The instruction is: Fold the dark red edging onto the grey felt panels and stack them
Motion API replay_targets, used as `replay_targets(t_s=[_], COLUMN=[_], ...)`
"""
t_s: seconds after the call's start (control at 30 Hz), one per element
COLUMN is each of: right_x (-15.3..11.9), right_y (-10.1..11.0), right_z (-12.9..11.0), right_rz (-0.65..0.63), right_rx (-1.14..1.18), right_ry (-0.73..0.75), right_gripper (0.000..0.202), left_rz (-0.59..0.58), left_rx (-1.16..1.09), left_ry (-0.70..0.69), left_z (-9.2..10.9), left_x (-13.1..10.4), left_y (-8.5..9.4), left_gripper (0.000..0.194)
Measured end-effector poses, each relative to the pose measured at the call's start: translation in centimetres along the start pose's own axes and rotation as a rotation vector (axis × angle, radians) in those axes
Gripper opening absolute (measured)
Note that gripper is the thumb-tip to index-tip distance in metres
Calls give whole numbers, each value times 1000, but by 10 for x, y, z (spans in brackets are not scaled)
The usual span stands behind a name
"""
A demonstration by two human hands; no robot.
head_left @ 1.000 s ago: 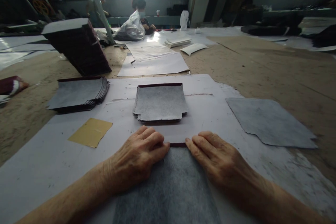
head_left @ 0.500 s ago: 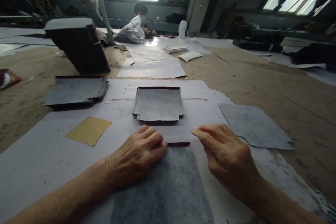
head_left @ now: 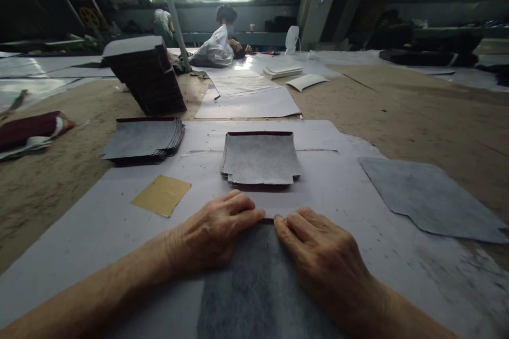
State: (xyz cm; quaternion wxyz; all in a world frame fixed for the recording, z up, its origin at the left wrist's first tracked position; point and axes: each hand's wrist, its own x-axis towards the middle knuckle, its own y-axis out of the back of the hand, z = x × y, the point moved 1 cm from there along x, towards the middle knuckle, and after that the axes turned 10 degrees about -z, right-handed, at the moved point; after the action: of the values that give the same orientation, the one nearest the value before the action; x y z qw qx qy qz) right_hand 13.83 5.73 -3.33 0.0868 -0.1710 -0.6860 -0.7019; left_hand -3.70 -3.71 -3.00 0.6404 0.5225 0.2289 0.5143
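A grey-backed fabric piece point(head_left: 246, 291) lies flat before me, its far edge turned over into a narrow dark maroon strip. My left hand point(head_left: 214, 230) is closed at the left part of that folded edge, thumb and fingers pressed together on it. On the right part of the same fold, my right hand point(head_left: 324, 254) pinches with curled fingers. Only a short stretch of the strip shows between the two thumbs. Just beyond the hands sits a small stack of similar pieces point(head_left: 260, 159) with a maroon top edge.
White paper point(head_left: 79, 254) covers the work area. A fanned stack point(head_left: 143, 140) and a yellow card point(head_left: 162, 195) are at left, a single grey piece point(head_left: 429, 196) at right. Behind stand a tall leaning stack point(head_left: 149, 79), a pole point(head_left: 172, 10) and a seated person point(head_left: 226, 16).
My right hand has come down and left onto the folded edge, where it was raised and apart before. My left hand stays on the fold. The view has turned slightly left.
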Motion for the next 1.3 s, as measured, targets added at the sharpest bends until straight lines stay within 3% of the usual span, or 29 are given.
replay_targets(t_s=[0.2, 0.4, 0.6, 0.73, 0.9, 1.03, 1.3], right_x=[2, 7, 15, 27, 30, 29, 37], right_y=[0, 5, 9, 5, -3, -5, -2], right_z=[-1, 0, -7, -18, -18, -13, -17], right_rz=[19, -30, -99, -34, 52, 64, -53], right_rx=[11, -45, -170, -130, -56, -24, -55], right_ry=[15, 89, 181, 165, 187, 207, 260], right_gripper=[32, 36, 38, 37, 34, 30, 35], left_rz=[48, -5, -54, -91, -63, 31, 25], left_rx=[27, 28, 45, 79, 56, 27, 104], left_ry=[14, -83, -69, -59, -54, -4, -41], left_z=[-6, -8, -8, -5, -7, -11, -8], left_x=[-16, -17, -17, -16, -29, -44, -46], left_y=[8, 8, 8, 9, 14, 17, 16], left_gripper=[30, 34, 35, 34, 37, 38, 31])
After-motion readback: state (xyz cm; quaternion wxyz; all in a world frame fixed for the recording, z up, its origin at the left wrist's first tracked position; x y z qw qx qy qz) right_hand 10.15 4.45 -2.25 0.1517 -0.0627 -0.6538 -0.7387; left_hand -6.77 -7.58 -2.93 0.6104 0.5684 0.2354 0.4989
